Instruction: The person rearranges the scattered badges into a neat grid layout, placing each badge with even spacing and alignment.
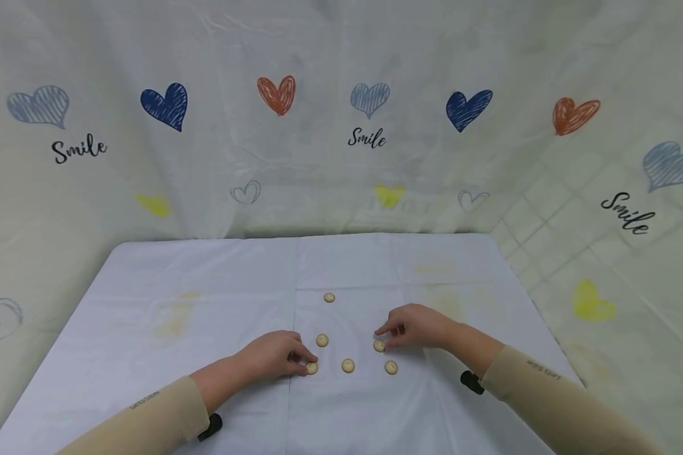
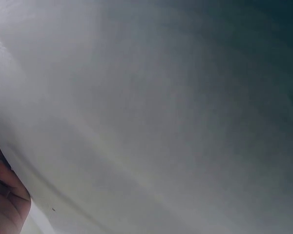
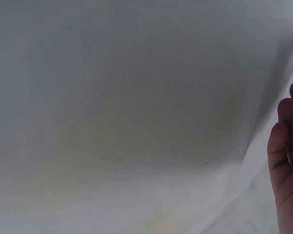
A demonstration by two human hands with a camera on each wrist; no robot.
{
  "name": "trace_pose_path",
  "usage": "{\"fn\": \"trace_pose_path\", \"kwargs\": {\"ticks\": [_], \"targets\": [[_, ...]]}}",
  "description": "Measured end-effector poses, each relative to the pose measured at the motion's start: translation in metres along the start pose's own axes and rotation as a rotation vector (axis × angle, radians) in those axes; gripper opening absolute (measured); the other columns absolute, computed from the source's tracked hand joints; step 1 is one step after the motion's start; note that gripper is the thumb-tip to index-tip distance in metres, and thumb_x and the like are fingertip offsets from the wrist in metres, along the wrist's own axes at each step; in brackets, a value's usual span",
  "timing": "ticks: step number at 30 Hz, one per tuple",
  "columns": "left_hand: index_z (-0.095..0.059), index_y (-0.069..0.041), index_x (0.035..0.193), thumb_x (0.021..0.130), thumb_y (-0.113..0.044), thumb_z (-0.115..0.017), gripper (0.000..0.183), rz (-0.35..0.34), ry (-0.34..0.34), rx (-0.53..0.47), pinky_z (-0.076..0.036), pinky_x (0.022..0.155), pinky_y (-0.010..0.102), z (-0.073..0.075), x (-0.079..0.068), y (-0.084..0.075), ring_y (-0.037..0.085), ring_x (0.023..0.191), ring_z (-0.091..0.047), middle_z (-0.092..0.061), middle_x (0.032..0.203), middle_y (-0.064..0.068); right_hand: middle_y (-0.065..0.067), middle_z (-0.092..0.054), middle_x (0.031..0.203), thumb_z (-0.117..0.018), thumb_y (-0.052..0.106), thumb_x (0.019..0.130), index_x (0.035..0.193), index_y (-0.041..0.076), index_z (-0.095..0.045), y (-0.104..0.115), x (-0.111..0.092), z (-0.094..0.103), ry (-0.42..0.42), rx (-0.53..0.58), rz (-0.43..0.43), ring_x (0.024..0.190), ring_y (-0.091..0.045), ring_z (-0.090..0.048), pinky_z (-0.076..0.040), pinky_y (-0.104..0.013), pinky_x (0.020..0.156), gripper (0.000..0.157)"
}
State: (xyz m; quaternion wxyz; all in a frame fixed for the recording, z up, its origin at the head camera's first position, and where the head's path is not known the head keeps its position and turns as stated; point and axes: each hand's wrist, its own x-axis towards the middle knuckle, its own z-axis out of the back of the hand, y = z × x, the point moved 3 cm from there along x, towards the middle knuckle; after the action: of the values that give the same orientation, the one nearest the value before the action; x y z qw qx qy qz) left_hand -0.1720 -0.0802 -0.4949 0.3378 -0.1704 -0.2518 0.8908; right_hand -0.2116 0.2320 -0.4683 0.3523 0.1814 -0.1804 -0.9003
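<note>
Several round beige buttons lie on the white-covered table in the head view. My left hand (image 1: 274, 355) pinches the front left button (image 1: 312, 368) between thumb and index finger at the table surface. Over on the right, my right hand (image 1: 415, 325) has its thumb at the edge of another button (image 1: 379, 345), its index finger reaching out above it. Only the edge of the left hand (image 2: 9, 200) shows in the left wrist view. In the right wrist view, the right hand's loosely bent fingers (image 3: 278, 141) appear at the right edge, with no button visible there.
One button (image 1: 329, 297) lies farthest back, another (image 1: 322, 340) just beyond the left fingertips. Two more, a middle button (image 1: 348, 365) and a right button (image 1: 391, 367), lie nearer the front. Behind the white tablecloth (image 1: 205, 265) hangs a heart-patterned curtain (image 1: 319, 158).
</note>
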Motion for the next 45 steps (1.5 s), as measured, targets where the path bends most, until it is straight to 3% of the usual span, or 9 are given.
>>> {"fn": "trace_pose_path", "kwargs": {"ticks": [12, 21, 31, 45], "targets": [[-0.079, -0.029, 0.107, 0.084, -0.031, -0.08, 0.024, 0.016, 0.003, -0.005, -0.042, 0.064, 0.021, -0.002, 0.001, -0.002, -0.001, 0.07, -0.048, -0.053, 0.078, -0.02, 0.02, -0.051, 0.073, -0.08, 0.032, 0.085, 0.111, 0.026, -0.079, 0.004, 0.0, -0.005, 0.016, -0.112, 0.067, 0.065, 0.003, -0.044, -0.039, -0.019, 0.064, 0.027], [-0.079, -0.029, 0.107, 0.084, -0.031, -0.08, 0.023, 0.022, 0.003, -0.008, -0.042, 0.064, 0.021, -0.002, 0.0, -0.002, 0.0, 0.071, -0.048, -0.052, 0.077, -0.02, 0.021, -0.046, 0.067, -0.079, 0.03, 0.085, 0.107, 0.025, -0.08, 0.008, 0.004, -0.001, -0.039, -0.215, 0.158, 0.061, 0.003, -0.039, -0.034, -0.018, 0.058, 0.022], [-0.079, -0.031, 0.107, 0.084, -0.031, -0.08, 0.023, 0.024, 0.009, -0.001, -0.043, 0.066, 0.022, -0.002, 0.0, 0.001, -0.001, 0.072, -0.049, -0.054, 0.08, -0.021, 0.015, -0.054, 0.071, -0.078, 0.031, 0.086, 0.106, 0.025, -0.079, 0.008, 0.015, 0.011, -0.089, -0.19, 0.136, 0.063, 0.001, -0.043, -0.039, -0.02, 0.061, 0.021], [-0.079, -0.029, 0.108, 0.084, -0.03, -0.08, 0.024, 0.021, 0.008, -0.006, -0.043, 0.066, 0.022, 0.001, 0.001, -0.002, 0.0, 0.071, -0.049, -0.053, 0.078, -0.02, 0.015, -0.051, 0.068, -0.073, 0.034, 0.089, 0.109, 0.026, -0.078, -0.008, 0.056, 0.03, -0.096, -0.207, -0.032, 0.063, -0.004, -0.046, -0.041, -0.026, 0.064, 0.022]]}}
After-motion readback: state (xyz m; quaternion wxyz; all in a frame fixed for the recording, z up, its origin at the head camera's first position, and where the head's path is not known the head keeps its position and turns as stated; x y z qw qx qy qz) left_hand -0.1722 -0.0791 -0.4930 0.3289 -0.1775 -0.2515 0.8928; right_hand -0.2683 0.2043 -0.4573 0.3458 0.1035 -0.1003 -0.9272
